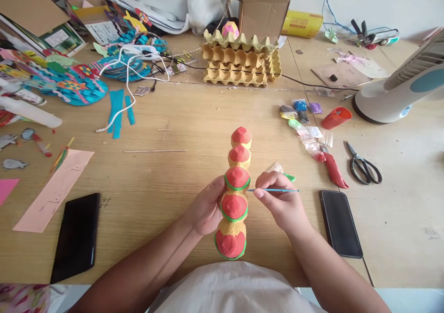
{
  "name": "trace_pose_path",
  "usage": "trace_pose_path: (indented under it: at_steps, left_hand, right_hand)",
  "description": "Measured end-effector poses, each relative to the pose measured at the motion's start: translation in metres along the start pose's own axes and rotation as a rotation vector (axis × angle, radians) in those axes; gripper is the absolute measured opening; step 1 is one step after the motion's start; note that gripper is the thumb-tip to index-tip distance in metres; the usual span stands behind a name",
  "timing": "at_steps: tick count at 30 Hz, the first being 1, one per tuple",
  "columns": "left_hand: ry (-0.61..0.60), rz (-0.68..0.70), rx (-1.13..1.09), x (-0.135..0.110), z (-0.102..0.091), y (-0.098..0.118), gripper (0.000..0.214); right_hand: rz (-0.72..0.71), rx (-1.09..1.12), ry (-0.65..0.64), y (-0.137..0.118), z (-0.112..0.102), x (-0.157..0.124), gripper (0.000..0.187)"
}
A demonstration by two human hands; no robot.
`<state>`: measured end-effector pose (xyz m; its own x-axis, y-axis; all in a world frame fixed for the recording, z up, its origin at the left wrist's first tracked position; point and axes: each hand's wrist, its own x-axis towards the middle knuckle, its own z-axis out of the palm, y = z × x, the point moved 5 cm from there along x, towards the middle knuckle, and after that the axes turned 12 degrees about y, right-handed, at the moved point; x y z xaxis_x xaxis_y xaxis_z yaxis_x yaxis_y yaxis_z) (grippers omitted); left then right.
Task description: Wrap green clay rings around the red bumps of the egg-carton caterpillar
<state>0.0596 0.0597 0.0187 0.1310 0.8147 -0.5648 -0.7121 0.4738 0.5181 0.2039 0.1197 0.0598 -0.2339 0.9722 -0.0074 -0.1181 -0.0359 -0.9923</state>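
My left hand (207,205) grips a strip of egg carton (233,229) from its left side, near the middle. Red clay caps cover the strip's several bumps, and the three nearest me have a bright green band along the lower edge. Between the thumb and fingers of my right hand (282,202) is a thin blue stick (277,190). Its tip points left and meets the strip's right side by the middle bump; whether it touches is hard to tell. Just behind my right hand lies a small bag with green clay (290,177), partly hidden.
Scissors (365,165), a red-handled cutter (333,167), a red cup (336,117) and clay packets (300,106) lie right. Phones (77,236) (341,223) flank my arms. Egg cartons (239,75) stack at the back; a fan (391,91) stands far right; a white cable (127,77) trails left.
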Motion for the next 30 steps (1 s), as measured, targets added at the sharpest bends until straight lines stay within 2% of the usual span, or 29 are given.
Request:
trace_pose_path:
  at_steps: [4, 10, 19, 30]
  left_hand:
    - [-0.041, 0.05, -0.068, 0.001, 0.001, 0.002, 0.036]
    - [-0.142, 0.084, -0.046, 0.0, 0.006, 0.002, 0.039]
    - [-0.066, 0.126, -0.045, 0.005, -0.004, -0.003, 0.034]
    - [-0.029, 0.122, -0.046, 0.003, -0.004, -0.003, 0.03]
  right_hand:
    - [-0.059, 0.06, -0.032, -0.001, 0.005, -0.002, 0.023]
    - [0.052, 0.176, -0.053, 0.009, 0.009, -0.003, 0.017]
    - [0.052, 0.207, -0.013, 0.01, 0.012, -0.006, 0.016]
    - [-0.015, 0.145, 0.043, 0.01, 0.01, -0.007, 0.02]
